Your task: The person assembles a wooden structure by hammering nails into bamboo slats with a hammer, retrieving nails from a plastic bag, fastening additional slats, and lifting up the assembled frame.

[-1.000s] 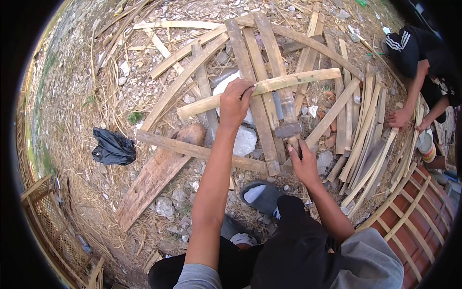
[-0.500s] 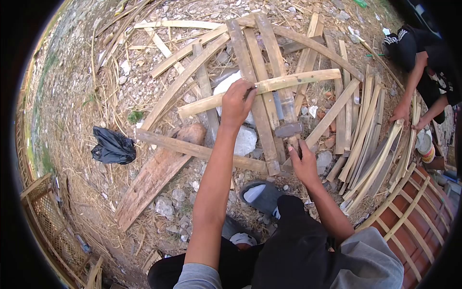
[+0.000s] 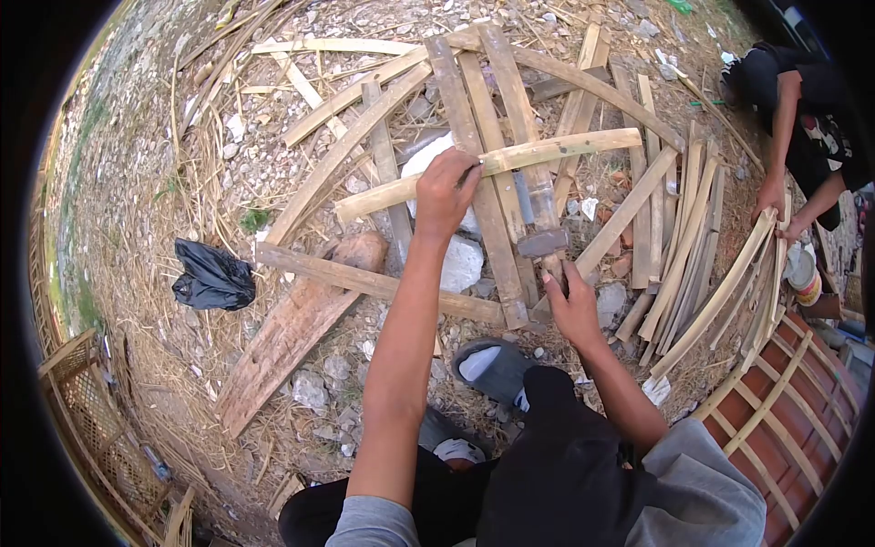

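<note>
My left hand (image 3: 447, 190) is closed in a pinch on top of a pale bamboo strip (image 3: 565, 146), its fingertips together at the strip's surface. What they pinch is too small to make out. The strip lies crosswise over several upright wooden slats (image 3: 497, 196). My right hand (image 3: 572, 305) is wrapped round the short wooden handle of a hammer (image 3: 544, 243). The hammer's dark metal head lies low over the slats, apart from the strip. Beneath the crossing sits a blue-grey bar (image 3: 522, 196), partly covered by the strip.
A co-worker's hands (image 3: 782, 210) hold bamboo strips at the right, beside a pile of slats (image 3: 688, 246). A thick log (image 3: 301, 337) and a black plastic bag (image 3: 212, 275) lie left. White stones (image 3: 462, 264) sit under the frame. A bamboo lattice (image 3: 775, 401) stands lower right.
The co-worker's hands have shifted slightly up and right with the strips, and their head has turned lower. My hands and the hammer have hardly moved.
</note>
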